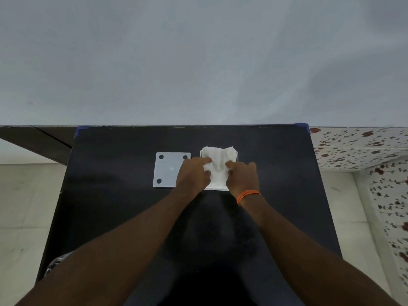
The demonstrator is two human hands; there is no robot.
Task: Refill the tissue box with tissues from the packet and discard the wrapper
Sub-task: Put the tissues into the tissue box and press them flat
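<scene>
A stack of white tissues point(217, 161) sits in a white open tissue box point(217, 188) on the black table point(123, 217). My left hand point(193, 175) presses on the stack's left side, fingers bent onto the paper. On the right side, my right hand point(242, 176), with an orange thread band at the wrist, presses down too. The stack bows down in the middle and its far corners stick up above the box. A flat white square lid point(167, 171) with dark round pads lies just left of the box, partly under my left hand. No wrapper shows.
A grey wall stands right behind the table's far edge. A flower-patterned surface point(362, 149) lies to the right of the table. Something grey and crinkled point(58, 265) shows at the table's lower left edge. Pale floor tiles flank both sides.
</scene>
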